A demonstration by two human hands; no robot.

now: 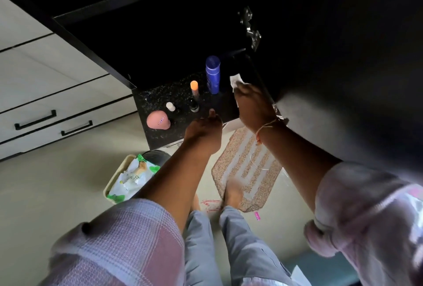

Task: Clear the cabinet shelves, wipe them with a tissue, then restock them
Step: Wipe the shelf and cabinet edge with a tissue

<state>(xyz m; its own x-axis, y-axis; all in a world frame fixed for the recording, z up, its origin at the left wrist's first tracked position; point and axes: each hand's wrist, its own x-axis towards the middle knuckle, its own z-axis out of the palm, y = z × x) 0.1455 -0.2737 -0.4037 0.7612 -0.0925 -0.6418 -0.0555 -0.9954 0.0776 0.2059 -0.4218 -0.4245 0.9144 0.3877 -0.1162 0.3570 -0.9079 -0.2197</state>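
Nearest me, my left hand (203,133) hovers loose and empty over the counter's (158,100) edge. Just beyond, my right hand (254,104) is bunched around the tissue (235,79), pressing it to the cabinet's (261,84) dark edge. I'd keep the pad flat and drag in one direction. The blue bottle (212,75) stands on the counter, just beside the tissue; mind it. Further in, the shelves are too dark to read.
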